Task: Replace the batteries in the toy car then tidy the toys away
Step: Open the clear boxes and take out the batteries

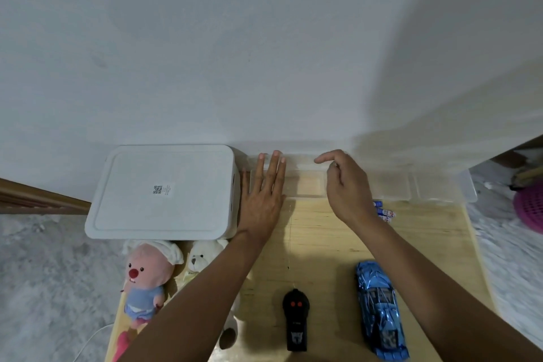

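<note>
A shiny blue toy car (380,310) lies on the wooden board at the front right, and a black remote control (296,320) with two red buttons lies to its left. Several batteries (385,212) peek out just behind my right wrist. My left hand (263,197) is flat with fingers spread, resting over the left end of a clear plastic tray (308,185) by the wall. My right hand (346,185) hovers over the tray's middle with fingers loosely curled and nothing in it.
A white lidded storage box (164,191) stands at the left against the wall. In front of it lie a pink plush toy (145,276) and a white plush bear (202,258). A second clear tray (435,185) sits to the right. A purple basket (529,206) is on the floor at the far right.
</note>
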Available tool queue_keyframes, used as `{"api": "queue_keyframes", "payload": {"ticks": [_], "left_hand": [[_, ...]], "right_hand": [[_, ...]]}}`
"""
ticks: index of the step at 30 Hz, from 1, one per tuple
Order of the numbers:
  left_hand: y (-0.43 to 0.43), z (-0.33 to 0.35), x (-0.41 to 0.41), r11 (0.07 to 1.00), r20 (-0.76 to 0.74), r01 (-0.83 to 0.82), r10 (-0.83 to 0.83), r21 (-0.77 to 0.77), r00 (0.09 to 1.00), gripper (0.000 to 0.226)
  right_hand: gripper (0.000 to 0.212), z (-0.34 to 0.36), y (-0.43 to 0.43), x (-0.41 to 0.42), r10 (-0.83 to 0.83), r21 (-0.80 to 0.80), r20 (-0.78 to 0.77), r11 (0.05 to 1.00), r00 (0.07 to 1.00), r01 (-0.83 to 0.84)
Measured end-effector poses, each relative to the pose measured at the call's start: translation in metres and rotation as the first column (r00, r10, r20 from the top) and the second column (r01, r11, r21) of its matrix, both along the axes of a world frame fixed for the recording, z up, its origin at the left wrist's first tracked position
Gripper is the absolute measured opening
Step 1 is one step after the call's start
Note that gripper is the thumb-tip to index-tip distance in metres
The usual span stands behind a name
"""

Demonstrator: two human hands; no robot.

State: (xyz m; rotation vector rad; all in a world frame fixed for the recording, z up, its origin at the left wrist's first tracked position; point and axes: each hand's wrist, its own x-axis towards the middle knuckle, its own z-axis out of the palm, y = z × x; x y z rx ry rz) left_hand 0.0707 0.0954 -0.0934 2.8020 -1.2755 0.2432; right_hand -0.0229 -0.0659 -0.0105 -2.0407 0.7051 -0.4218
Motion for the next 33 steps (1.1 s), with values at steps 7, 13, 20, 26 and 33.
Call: {"api": "queue_keyframes", "payload": {"ticks": [7, 13, 20, 26, 33], "left_hand": [[0.000, 0.001, 0.000, 0.999, 0.019, -0.008, 0.007, 0.042, 1.000, 0.087], [0.001, 0.001, -0.001, 1.000, 0.033, 0.003, -0.003, 0.015, 0.999, 0.089], [0.012, 0.003, -0.023, 0.999, 0.018, 0.017, -0.017, -0.042, 1.000, 0.074], [0.021, -0.003, -0.036, 1.000, -0.030, 0.008, -0.008, -0.007, 1.000, 0.069], [0.025, -0.007, -0.037, 0.999, -0.103, 0.002, 0.003, 0.048, 0.995, 0.073]], "right_hand": [[0.051, -0.026, -0.009, 0.005, 0.054, -0.657, -0.402, 0.678, 0.914, -0.329], [0.034, -0.035, -0.014, 0.009, 0.058, -0.737, -0.250, 0.636, 0.967, -0.229], [0.029, -0.046, -0.009, -0.005, 0.094, -0.667, -0.229, 0.710, 0.969, -0.227], [0.030, -0.066, 0.006, -0.017, 0.107, -0.544, -0.327, 0.791, 0.939, -0.280], [0.026, -0.075, 0.009, -0.018, 0.105, -0.504, -0.361, 0.814, 0.927, -0.289]]}}
